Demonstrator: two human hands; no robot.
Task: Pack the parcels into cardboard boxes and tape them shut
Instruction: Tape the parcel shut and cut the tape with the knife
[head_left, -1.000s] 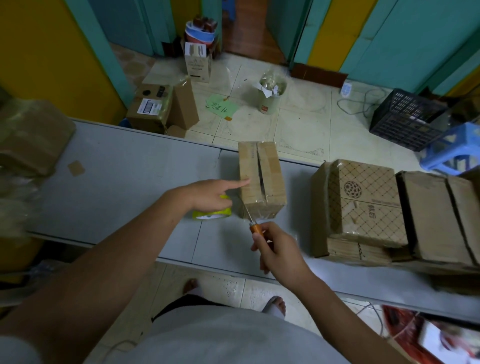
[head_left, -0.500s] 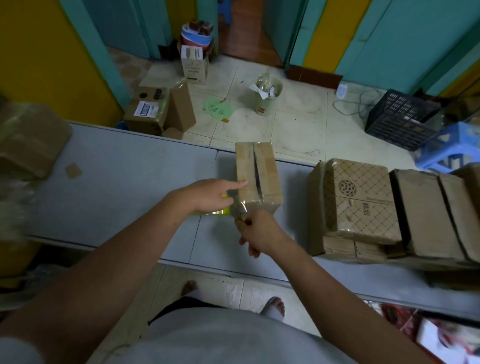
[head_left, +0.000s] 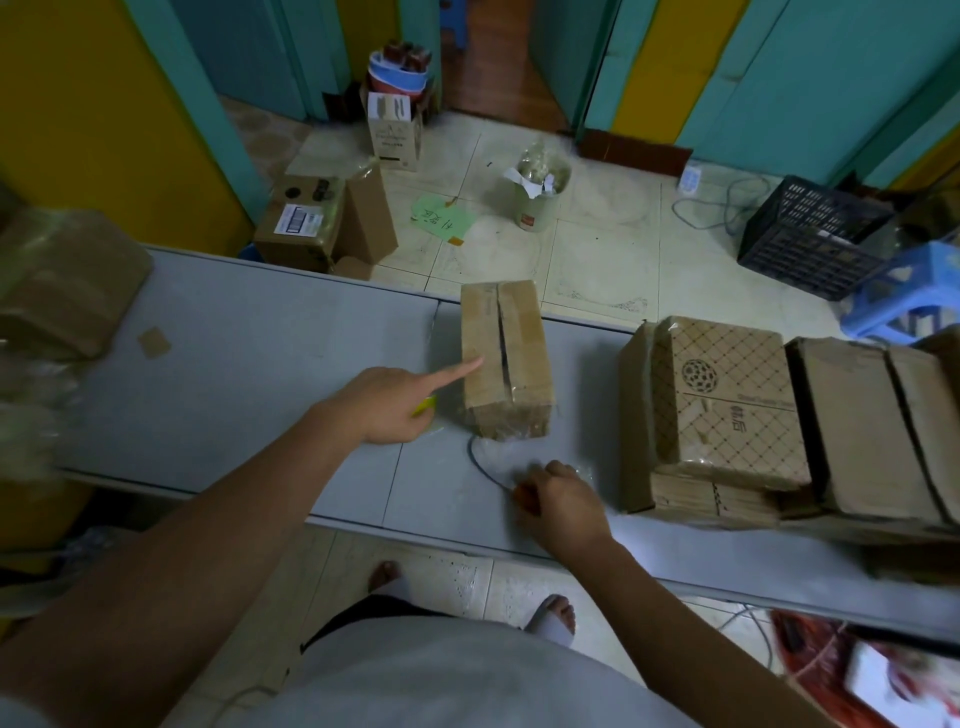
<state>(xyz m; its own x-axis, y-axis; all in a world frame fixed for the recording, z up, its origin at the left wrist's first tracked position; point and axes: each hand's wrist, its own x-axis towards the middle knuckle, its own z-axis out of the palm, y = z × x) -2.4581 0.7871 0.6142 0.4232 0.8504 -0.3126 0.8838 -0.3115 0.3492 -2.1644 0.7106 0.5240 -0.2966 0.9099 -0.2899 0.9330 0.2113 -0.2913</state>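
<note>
Left hand (head_left: 384, 405) is pinning the box (head_left: 506, 358) at the worktop (head_left: 234, 364) far edge (to steady it, I'd say), fingers curling round a roll (head_left: 425, 405); right hand (head_left: 561, 506) is gripping a cutter (head_left: 521, 496) near the front edge.

Yellow-green object (head_left: 426, 404) mostly hidden under left hand (head_left: 382, 402); only a sliver shows, and any grip on it is unreadable. Right hand (head_left: 561, 501) motion-blurred, fingers curled on a smeared orange item (head_left: 521, 496), identity unclear. Wrapped bundles (head_left: 62, 291) at left edge blurred and cropped; cardboard stack (head_left: 924, 431) at right runs out of frame.
</note>
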